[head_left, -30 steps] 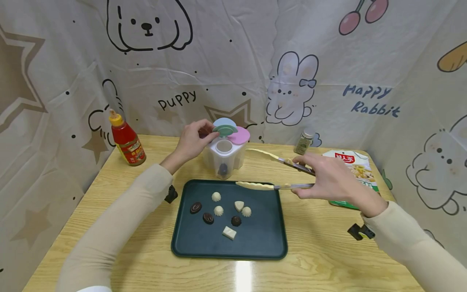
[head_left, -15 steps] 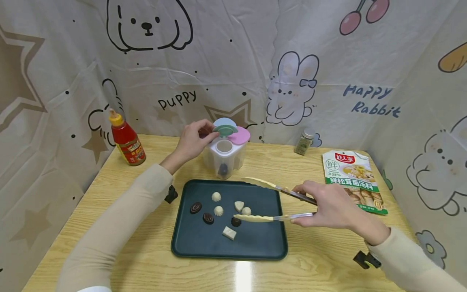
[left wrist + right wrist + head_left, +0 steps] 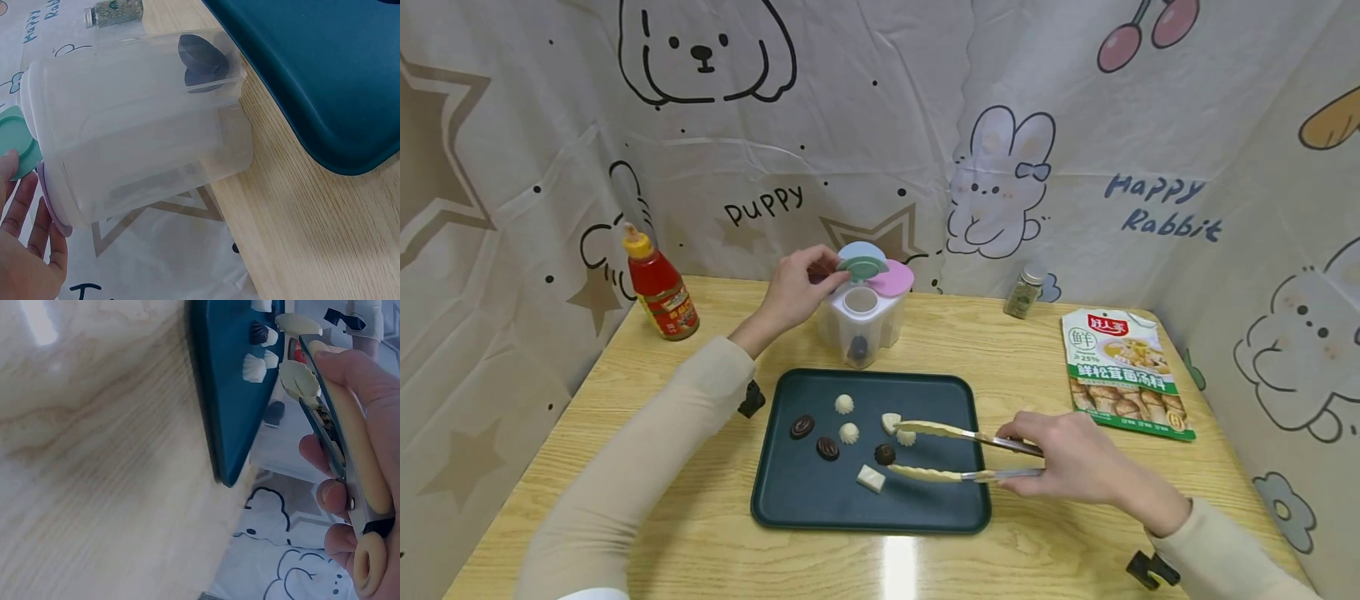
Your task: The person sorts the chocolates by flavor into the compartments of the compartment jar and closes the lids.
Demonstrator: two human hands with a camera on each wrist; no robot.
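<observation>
A dark green tray (image 3: 940, 500) holds several white and dark chocolates. My right hand (image 3: 1022, 454) grips cream-tipped tongs (image 3: 955, 454), whose open tips straddle a dark chocolate (image 3: 885, 454) next to a white block (image 3: 871, 478). The right wrist view shows the right hand (image 3: 350, 444) curled round the tongs (image 3: 300, 381) above the tray (image 3: 231, 394). Behind the tray stands a clear container (image 3: 861, 321) with one dark chocolate (image 3: 857, 348) inside. My left hand (image 3: 820, 279) holds its raised green lid (image 3: 862, 268). The left wrist view shows the container (image 3: 144, 125), green lid (image 3: 19, 150) and left hand (image 3: 25, 250).
A red sauce bottle (image 3: 661, 287) stands at the back left, and a small spice jar (image 3: 1024, 292) at the back right. A soup packet (image 3: 1123, 371) lies right of the tray. Printed fabric walls surround the wooden table (image 3: 1075, 533).
My right hand has carried the tongs from beside the container down and nearer over the tray, and the tips have narrowed around a dark chocolate. The left hand has stayed on the lid.
</observation>
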